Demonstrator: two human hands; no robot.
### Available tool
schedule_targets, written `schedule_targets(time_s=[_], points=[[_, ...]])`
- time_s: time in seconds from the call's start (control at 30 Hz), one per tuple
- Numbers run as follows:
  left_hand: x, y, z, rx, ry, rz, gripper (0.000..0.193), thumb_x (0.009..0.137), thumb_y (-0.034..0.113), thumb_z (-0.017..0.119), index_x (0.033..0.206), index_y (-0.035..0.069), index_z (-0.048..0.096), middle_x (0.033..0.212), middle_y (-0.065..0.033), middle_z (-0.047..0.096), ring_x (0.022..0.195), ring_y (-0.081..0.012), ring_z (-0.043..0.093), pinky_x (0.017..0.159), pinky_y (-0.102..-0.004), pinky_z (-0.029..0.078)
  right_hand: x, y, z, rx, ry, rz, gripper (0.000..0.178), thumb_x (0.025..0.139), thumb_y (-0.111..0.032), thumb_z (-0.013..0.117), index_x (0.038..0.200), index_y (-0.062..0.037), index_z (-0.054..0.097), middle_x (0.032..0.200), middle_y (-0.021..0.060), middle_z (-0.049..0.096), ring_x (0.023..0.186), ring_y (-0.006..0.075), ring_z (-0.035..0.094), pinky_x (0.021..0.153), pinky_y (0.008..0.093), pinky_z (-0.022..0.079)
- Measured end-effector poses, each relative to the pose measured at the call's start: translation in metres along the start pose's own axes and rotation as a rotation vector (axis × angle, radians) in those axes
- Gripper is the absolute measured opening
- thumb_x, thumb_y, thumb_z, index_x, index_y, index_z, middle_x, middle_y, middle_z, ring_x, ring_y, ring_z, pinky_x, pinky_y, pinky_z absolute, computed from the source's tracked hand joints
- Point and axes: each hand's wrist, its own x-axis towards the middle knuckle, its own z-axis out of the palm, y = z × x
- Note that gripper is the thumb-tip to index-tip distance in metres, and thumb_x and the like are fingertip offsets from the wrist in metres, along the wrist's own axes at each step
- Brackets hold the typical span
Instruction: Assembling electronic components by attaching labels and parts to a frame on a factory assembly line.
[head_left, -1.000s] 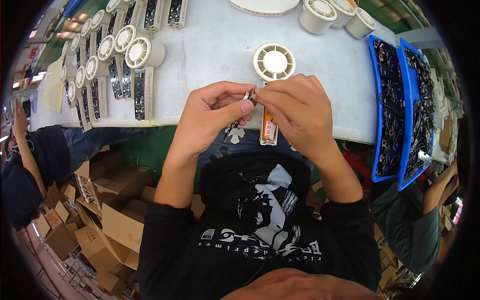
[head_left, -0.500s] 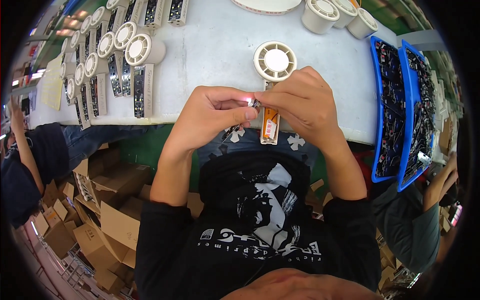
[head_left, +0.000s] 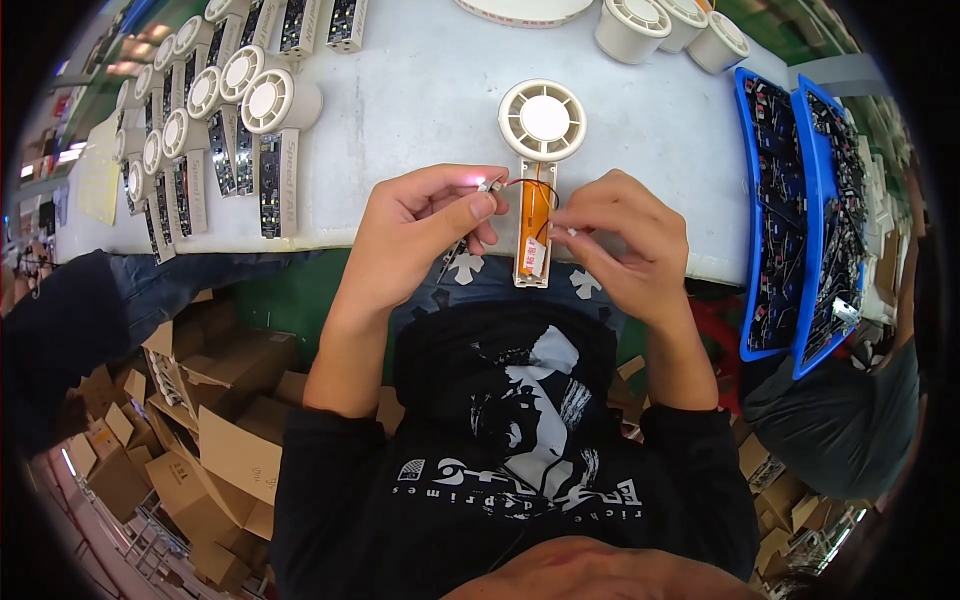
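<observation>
In front of me on the white table lies a handheld fan (head_left: 543,120), its round head away from me and its open handle toward me. An orange battery (head_left: 535,205) with a white label sits inside the handle. My left hand (head_left: 425,220) is closed on a narrow dark circuit board (head_left: 452,257), mostly hidden by the fingers, with a light glowing at its upper end. Thin red and black wires (head_left: 530,183) run from there to the fan. Right of the handle, my right hand (head_left: 630,245) pinches a small white plug (head_left: 571,232) between thumb and fingers.
Several similar fans (head_left: 270,140) with circuit boards on their handles crowd the left side. Fan heads (head_left: 632,28) stand at the far right. Two blue trays (head_left: 742,210) of dark circuit boards line the right edge. Cardboard boxes (head_left: 235,440) are on the floor; people sit at both sides.
My hands have moved apart. The right hand has gone down and right, away from the left hand's fingertips, with a white plug now showing; the wires to the fan are now visible.
</observation>
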Motion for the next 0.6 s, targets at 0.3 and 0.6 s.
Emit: schedule_targets(time_s=[0.3,0.6], points=[[-0.003,0.003,0.004,-0.069,-0.008,-0.016,0.034,0.1,0.011,0.059,0.13,-0.006,0.061,0.103,-0.0143,0.071,0.084,-0.019,0.069,0.075,-0.0302,0.057,0.024,-0.004,0.01,-0.026,0.019,-0.156,0.023,0.071,0.006,0.079,0.092,-0.0019,0.077,0.085,0.0048,0.071,0.074,0.0181,0.06,0.064,0.0272,0.047],[0.0,-0.003,0.005,-0.13,-0.013,-0.013,0.036,0.1,0.01,0.06,0.132,-0.006,0.059,0.102,-0.0141,0.072,0.087,-0.0193,0.07,0.079,-0.0316,0.058,0.023,-0.009,0.03,-0.219,0.148,-0.158,0.024,0.069,0.005,0.082,0.09,-0.0037,0.076,0.083,0.0058,0.069,0.073,0.0205,0.059,0.063,0.0293,0.046]])
